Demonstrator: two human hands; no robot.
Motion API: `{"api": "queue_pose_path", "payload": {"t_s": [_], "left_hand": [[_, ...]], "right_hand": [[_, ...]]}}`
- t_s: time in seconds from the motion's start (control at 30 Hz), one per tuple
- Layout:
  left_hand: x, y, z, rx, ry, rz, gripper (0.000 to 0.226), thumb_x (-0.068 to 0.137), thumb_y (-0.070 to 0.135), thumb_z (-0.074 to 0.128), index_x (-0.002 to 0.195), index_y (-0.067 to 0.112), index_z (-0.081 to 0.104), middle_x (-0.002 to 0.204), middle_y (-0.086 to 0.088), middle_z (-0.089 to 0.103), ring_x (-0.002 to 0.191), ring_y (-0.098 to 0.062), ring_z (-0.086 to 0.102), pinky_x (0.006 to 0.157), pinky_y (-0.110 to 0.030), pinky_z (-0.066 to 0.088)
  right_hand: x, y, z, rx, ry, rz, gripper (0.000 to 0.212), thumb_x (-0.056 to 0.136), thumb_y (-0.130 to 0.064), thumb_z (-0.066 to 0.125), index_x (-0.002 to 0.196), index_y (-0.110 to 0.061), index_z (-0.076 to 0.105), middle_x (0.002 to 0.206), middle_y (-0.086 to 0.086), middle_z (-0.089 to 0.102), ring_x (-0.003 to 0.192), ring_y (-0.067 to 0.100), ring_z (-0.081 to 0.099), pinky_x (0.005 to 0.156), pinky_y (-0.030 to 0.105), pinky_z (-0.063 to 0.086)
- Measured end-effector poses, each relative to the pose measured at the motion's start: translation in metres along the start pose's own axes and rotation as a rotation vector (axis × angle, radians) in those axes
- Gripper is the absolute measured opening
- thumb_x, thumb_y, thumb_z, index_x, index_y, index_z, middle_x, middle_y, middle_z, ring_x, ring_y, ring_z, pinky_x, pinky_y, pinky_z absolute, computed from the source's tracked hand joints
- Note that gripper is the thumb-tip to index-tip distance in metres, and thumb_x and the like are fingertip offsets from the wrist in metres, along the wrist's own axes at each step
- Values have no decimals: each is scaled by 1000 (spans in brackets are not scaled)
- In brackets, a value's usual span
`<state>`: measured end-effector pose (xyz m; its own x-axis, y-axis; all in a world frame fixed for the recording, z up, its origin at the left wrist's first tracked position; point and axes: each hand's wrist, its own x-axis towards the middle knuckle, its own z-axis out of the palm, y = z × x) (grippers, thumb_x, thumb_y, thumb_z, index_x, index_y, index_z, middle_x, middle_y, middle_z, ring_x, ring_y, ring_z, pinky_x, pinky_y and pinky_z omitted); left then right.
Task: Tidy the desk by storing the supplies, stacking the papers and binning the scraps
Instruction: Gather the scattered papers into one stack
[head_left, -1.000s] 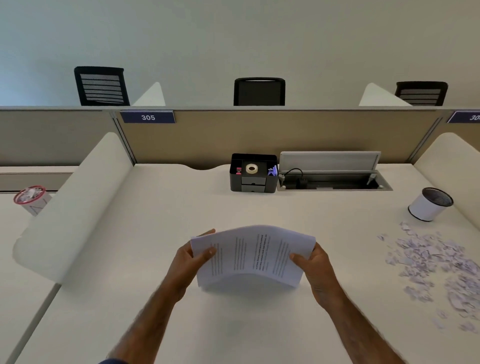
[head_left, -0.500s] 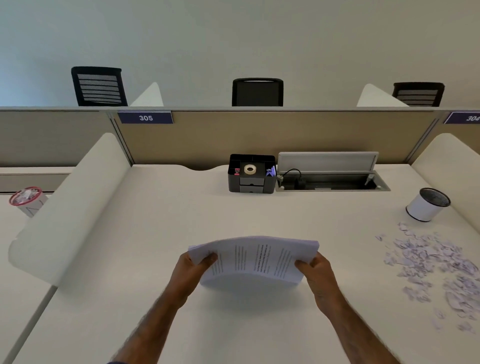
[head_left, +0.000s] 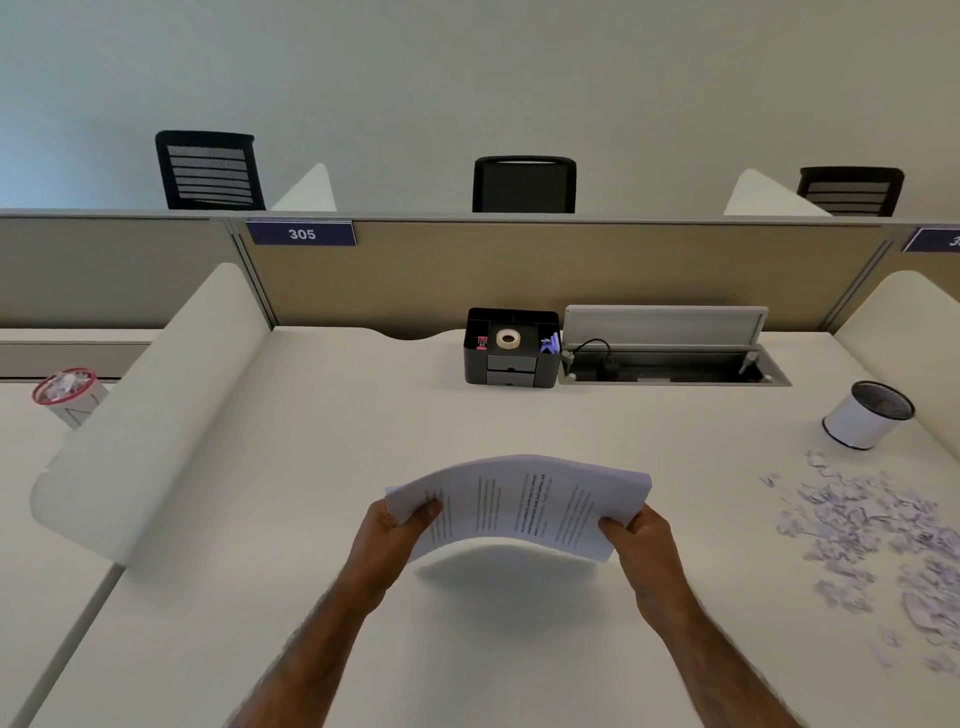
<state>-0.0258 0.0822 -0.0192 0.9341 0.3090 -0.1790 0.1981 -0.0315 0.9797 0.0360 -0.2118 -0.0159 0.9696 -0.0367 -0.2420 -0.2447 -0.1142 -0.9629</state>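
1. Your left grip, a bare hand, pinches the left edge of the stack of papers, with the thumb on top and the fingers curled underneath. Your right grip pinches the right edge the same way.
2. The papers hang in front of you over the middle of the desk. They bow upward in an arch, printed side up, and a shadow beneath shows they are off the surface.
3. Half a second ago the stack sat lower and flatter, closer to the desk. A second ago it was raised and arched much as it is now, so it has dipped and come back up while both grips kept their hold.
4. That bobbing reads as you squaring the sheets. A corner by your left thumb seems to poke out past the rest, so the stack is gathered but probably not yet even, and it is not yet set down.
5. At the far edge, a black organizer holds a tape roll and small coloured items. The supplies look stored.
6. Torn scraps lie scattered on the desk to your right. A white bin with a dark rim stands upright just beyond them. Binning looks like the main step left.
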Motion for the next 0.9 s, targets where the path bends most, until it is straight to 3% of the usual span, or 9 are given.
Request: {"api": "queue_pose_path", "payload": {"t_s": [0.2, 0.3, 0.33, 0.43, 0.57, 0.67, 0.73, 0.8, 0.9], "left_hand": [[-3, -8, -1, -7, 21, -59, 10, 95, 18, 74, 105, 21, 72, 87, 9, 76, 94, -23, 70, 79, -34, 57], [-5, -9, 2, 33, 5, -58, 41, 82, 42, 78, 116, 19, 71, 103, 1, 75, 103, -28, 71, 83, -40, 60], [-6, -7, 3, 39, 6, -57, 41, 83, 41, 78, 117, 19, 70, 105, -2, 74, 105, -29, 71, 83, -39, 60], [-7, -2, 6, 109, 43, -26, 14, 97, 18, 71, 107, 28, 72, 95, 6, 72, 103, -28, 69, 79, -31, 56], [-7, 37, 2, 318, 8, 138, 54, 101, 10, 63, 79, 58, 73, 77, 27, 71, 76, 4, 64, 68, -15, 47], [-10, 88, -7, 486, -81, 296, 65, 102, 9, 59, 74, 67, 68, 70, 32, 67, 68, 7, 61, 62, -9, 44], [-10, 117, -11, 626, -106, 366, 56, 102, 19, 59, 76, 68, 67, 74, 33, 68, 71, 5, 63, 63, -12, 44], [-10, 143, -13, 736, -150, 352, 27, 96, 40, 56, 84, 58, 72, 81, 24, 73, 76, -4, 67, 66, -22, 51], [-9, 168, -9, 978, -230, 361, 28, 91, 48, 55, 102, 39, 79, 95, 13, 77, 84, -13, 68, 72, -32, 56]], "right_hand": [[0, 6, 1, -37, -48, 22, 33, 89, 6, 60, 96, -25, 66, 97, 5, 72, 94, 26, 68, 77, 34, 55], [0, 7, 4, -52, -42, 17, 31, 91, 4, 61, 96, -26, 66, 96, 5, 72, 95, 29, 67, 79, 40, 55], [0, 7, 4, -54, -44, 17, 30, 91, 3, 61, 96, -27, 65, 96, 5, 72, 95, 29, 67, 79, 40, 55], [-1, 4, 2, -54, -54, 14, 30, 91, 3, 61, 97, -27, 65, 97, 4, 72, 97, 29, 67, 78, 37, 56], [-3, -10, -6, -10, -11, -62, 35, 87, 3, 66, 109, -24, 62, 106, 3, 71, 98, 17, 67, 73, 24, 53], [0, -29, -16, -91, -11, -197, 41, 85, -2, 73, 117, -24, 58, 111, 0, 68, 99, 15, 66, 70, 19, 55], [3, -42, -19, -223, -3, -270, 44, 85, -9, 76, 121, -26, 56, 112, -5, 67, 99, 20, 66, 74, 20, 54], [4, -56, -19, -400, 49, -365, 57, 85, -20, 78, 134, -24, 50, 118, -10, 61, 103, 14, 61, 85, 22, 49], [0, -81, -13, -575, 43, -564, 57, 86, -25, 76, 137, -24, 52, 127, -16, 56, 112, 3, 53, 96, 22, 44]]}}
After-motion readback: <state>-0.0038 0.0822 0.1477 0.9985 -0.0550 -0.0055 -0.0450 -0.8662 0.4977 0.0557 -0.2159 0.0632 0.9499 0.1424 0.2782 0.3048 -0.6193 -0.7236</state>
